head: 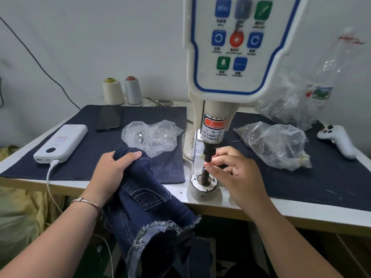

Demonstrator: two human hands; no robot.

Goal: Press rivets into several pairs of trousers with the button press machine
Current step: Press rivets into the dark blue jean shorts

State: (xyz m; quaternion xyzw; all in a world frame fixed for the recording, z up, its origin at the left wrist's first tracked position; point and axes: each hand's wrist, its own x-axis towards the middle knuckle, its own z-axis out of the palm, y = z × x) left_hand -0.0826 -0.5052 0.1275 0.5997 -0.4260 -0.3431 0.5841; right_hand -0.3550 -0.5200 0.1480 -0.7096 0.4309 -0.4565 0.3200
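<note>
Left hand [112, 169] bunched round dark denim trousers [148, 209], held at the near edge of the surface [301, 207], frayed hem hanging below. Right hand [236, 173] at the lower post [205, 175] of the press machine [216, 121], fingertips [208, 167] pinched together just under the upper punch; anything between them too small to tell. Red label: "WARNING", then "TAKE CARE OF YOUR FINGER", partly cut off. Clear bags [152, 137] either side.

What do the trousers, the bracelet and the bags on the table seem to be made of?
Trousers: dark blue denim, going by the pale topstitching and frayed hem. Bracelet: probably metal, thin with a silvery shine. Bags: thin clear plastic film, crinkled and glossy, contents showing through.
</note>
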